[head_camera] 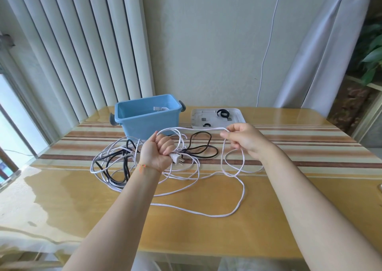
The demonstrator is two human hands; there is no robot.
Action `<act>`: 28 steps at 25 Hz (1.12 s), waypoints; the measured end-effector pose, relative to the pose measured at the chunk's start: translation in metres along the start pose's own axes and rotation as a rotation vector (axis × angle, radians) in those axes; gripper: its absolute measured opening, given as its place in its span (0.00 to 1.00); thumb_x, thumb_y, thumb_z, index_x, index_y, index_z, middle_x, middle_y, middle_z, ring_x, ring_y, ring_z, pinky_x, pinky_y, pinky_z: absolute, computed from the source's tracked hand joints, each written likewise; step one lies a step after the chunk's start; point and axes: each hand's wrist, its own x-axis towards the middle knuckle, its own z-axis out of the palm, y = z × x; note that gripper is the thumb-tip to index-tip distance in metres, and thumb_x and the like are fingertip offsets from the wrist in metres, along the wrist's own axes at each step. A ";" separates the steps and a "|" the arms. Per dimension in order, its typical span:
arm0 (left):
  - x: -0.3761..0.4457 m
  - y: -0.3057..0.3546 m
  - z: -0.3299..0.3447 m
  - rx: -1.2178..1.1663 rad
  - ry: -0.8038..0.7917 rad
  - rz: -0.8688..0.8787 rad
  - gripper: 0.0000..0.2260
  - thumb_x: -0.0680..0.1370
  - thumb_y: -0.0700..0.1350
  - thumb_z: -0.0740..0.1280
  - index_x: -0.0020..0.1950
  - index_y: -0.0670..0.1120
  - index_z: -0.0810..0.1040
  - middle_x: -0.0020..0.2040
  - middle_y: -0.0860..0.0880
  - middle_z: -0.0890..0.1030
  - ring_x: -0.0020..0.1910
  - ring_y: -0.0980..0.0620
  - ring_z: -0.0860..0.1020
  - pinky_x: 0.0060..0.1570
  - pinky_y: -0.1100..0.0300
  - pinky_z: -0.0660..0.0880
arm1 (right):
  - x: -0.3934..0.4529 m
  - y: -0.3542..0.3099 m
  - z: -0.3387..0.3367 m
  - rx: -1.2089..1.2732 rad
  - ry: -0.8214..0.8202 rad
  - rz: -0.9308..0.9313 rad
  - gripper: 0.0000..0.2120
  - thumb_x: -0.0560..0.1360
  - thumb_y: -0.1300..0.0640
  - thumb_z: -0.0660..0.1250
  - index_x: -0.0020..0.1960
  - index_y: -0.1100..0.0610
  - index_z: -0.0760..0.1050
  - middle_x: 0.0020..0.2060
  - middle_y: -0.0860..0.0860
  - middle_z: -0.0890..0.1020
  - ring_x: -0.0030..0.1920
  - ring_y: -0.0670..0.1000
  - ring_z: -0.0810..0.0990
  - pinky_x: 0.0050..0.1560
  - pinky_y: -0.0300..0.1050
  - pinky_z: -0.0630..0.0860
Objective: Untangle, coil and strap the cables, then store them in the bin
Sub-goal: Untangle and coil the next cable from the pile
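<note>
Both forearms are reaching out over the table [82, 198], hands raised just above its striped runner [299, 144]. Left hand [158, 151] is turned palm up, fingers curling tight into a fist round a bundle of white cable [237, 207] loops, with the white plug [176, 158] sticking out of the fist on the right side, prongs pointing right. Right hand [244, 139] is sitting level with it, off to the right, thumb and fingers pinching the same white cable; a taut span is running from the top of the left fist across to the right fingertips. Below the right hand the cable is hanging in a loop and then trailing in a wide slack curve across the bare wood toward the viewer. Black cable [203, 146] is lying on the runner between and behind the hands, partly tangling with white loops left of the left wrist. Blue bin [147, 115] is standing behind the left hand, near the far edge, with something small and pale inside, hard to tell what. White tray [240, 115] is lying just right of the bin, behind the right hand, holding black straps [222, 113] and a few small connectors.
</note>
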 end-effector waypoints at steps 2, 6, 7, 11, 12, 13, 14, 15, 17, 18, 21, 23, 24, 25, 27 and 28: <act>0.002 0.003 -0.002 -0.047 0.093 0.076 0.29 0.85 0.51 0.50 0.24 0.47 0.57 0.21 0.52 0.55 0.25 0.55 0.49 0.18 0.62 0.53 | 0.003 0.002 0.001 0.103 0.072 0.028 0.04 0.77 0.64 0.69 0.51 0.62 0.75 0.28 0.50 0.73 0.24 0.47 0.66 0.31 0.43 0.73; 0.001 -0.002 0.008 0.104 0.113 0.104 0.22 0.82 0.49 0.53 0.28 0.49 0.57 0.23 0.52 0.56 0.26 0.54 0.49 0.21 0.61 0.52 | 0.003 -0.002 0.013 -0.633 0.196 -0.001 0.07 0.77 0.57 0.69 0.41 0.55 0.77 0.37 0.51 0.79 0.39 0.52 0.76 0.36 0.42 0.71; 0.000 -0.005 0.013 0.183 0.094 0.108 0.20 0.82 0.47 0.53 0.29 0.49 0.58 0.24 0.52 0.57 0.26 0.54 0.50 0.22 0.62 0.52 | 0.000 -0.005 0.019 -0.871 0.136 -0.029 0.08 0.77 0.56 0.68 0.40 0.54 0.77 0.39 0.50 0.80 0.43 0.53 0.78 0.40 0.44 0.73; 0.000 -0.023 0.034 0.565 0.062 0.158 0.17 0.84 0.47 0.54 0.34 0.48 0.61 0.26 0.51 0.66 0.23 0.53 0.65 0.25 0.62 0.62 | -0.014 -0.025 0.044 -1.100 -0.276 -0.040 0.07 0.79 0.55 0.65 0.42 0.53 0.78 0.35 0.48 0.77 0.36 0.49 0.75 0.34 0.41 0.69; 0.001 -0.027 0.038 0.645 0.058 0.178 0.17 0.84 0.47 0.54 0.35 0.47 0.63 0.27 0.50 0.70 0.24 0.51 0.71 0.27 0.62 0.67 | -0.017 -0.030 0.048 -1.072 -0.388 -0.054 0.08 0.79 0.55 0.65 0.42 0.53 0.79 0.34 0.47 0.76 0.34 0.48 0.73 0.33 0.41 0.68; -0.001 -0.031 0.041 0.723 0.049 0.189 0.17 0.84 0.47 0.55 0.36 0.46 0.65 0.28 0.48 0.74 0.26 0.49 0.75 0.30 0.61 0.72 | -0.019 -0.032 0.051 -1.035 -0.479 -0.082 0.09 0.79 0.55 0.64 0.42 0.53 0.79 0.33 0.47 0.76 0.34 0.48 0.73 0.34 0.41 0.69; -0.001 -0.034 0.042 0.797 0.037 0.193 0.16 0.85 0.46 0.55 0.37 0.45 0.66 0.29 0.46 0.77 0.28 0.47 0.78 0.31 0.59 0.75 | -0.022 -0.035 0.053 -0.976 -0.551 -0.111 0.10 0.79 0.55 0.64 0.41 0.52 0.79 0.33 0.47 0.76 0.34 0.48 0.73 0.37 0.41 0.70; -0.003 -0.037 0.042 0.870 0.024 0.189 0.15 0.85 0.45 0.55 0.38 0.45 0.66 0.31 0.45 0.78 0.28 0.46 0.79 0.30 0.59 0.76 | -0.025 -0.036 0.054 -0.884 -0.600 -0.134 0.11 0.80 0.55 0.63 0.40 0.52 0.78 0.32 0.47 0.76 0.35 0.48 0.73 0.39 0.41 0.71; -0.004 -0.041 0.039 1.053 0.025 0.196 0.14 0.84 0.46 0.57 0.39 0.45 0.67 0.31 0.44 0.77 0.27 0.45 0.75 0.26 0.60 0.71 | -0.027 -0.035 0.056 -0.614 -0.612 -0.136 0.13 0.82 0.55 0.61 0.40 0.55 0.76 0.28 0.48 0.75 0.31 0.51 0.72 0.35 0.42 0.71; -0.005 -0.043 0.038 1.157 0.033 0.204 0.14 0.84 0.47 0.58 0.40 0.44 0.68 0.29 0.45 0.75 0.27 0.45 0.73 0.25 0.60 0.70 | -0.027 -0.034 0.055 -0.468 -0.590 -0.113 0.13 0.83 0.55 0.60 0.42 0.58 0.75 0.26 0.48 0.73 0.28 0.52 0.70 0.30 0.42 0.69; -0.002 -0.045 0.031 1.418 0.056 0.234 0.12 0.84 0.47 0.60 0.41 0.45 0.67 0.26 0.49 0.73 0.25 0.48 0.69 0.26 0.61 0.67 | -0.023 -0.027 0.044 -0.247 -0.481 -0.029 0.12 0.81 0.51 0.65 0.47 0.60 0.76 0.25 0.48 0.65 0.25 0.47 0.60 0.25 0.38 0.59; 0.001 -0.044 0.029 1.593 0.075 0.250 0.14 0.82 0.47 0.62 0.37 0.46 0.66 0.27 0.52 0.69 0.27 0.49 0.65 0.30 0.60 0.64 | -0.020 -0.022 0.034 -0.378 -0.407 0.002 0.10 0.76 0.51 0.72 0.48 0.58 0.79 0.28 0.47 0.69 0.28 0.46 0.64 0.28 0.38 0.61; 0.000 -0.043 0.029 1.675 0.081 0.202 0.16 0.82 0.49 0.62 0.35 0.46 0.66 0.29 0.50 0.67 0.27 0.50 0.63 0.30 0.61 0.63 | -0.019 -0.020 0.030 -0.445 -0.381 0.029 0.09 0.74 0.52 0.74 0.48 0.56 0.79 0.30 0.47 0.71 0.28 0.46 0.66 0.30 0.39 0.62; -0.003 -0.041 0.031 1.738 0.070 0.104 0.18 0.82 0.52 0.63 0.34 0.46 0.67 0.30 0.48 0.66 0.26 0.51 0.61 0.27 0.62 0.61 | -0.017 -0.018 0.027 -0.464 -0.355 0.062 0.07 0.74 0.55 0.74 0.48 0.56 0.79 0.29 0.47 0.71 0.28 0.46 0.65 0.30 0.39 0.61; -0.011 -0.037 0.033 1.764 -0.049 -0.156 0.22 0.81 0.58 0.63 0.32 0.48 0.64 0.29 0.47 0.61 0.25 0.51 0.55 0.24 0.63 0.53 | -0.013 -0.014 0.021 -0.393 -0.256 0.107 0.04 0.74 0.60 0.73 0.45 0.56 0.79 0.28 0.47 0.70 0.24 0.46 0.61 0.26 0.39 0.57; -0.015 -0.034 0.033 1.695 -0.143 -0.267 0.23 0.81 0.58 0.63 0.31 0.49 0.61 0.28 0.49 0.57 0.25 0.51 0.53 0.24 0.63 0.50 | -0.010 -0.012 0.017 -0.359 -0.174 0.108 0.04 0.73 0.60 0.73 0.45 0.56 0.78 0.28 0.47 0.70 0.24 0.46 0.60 0.25 0.38 0.57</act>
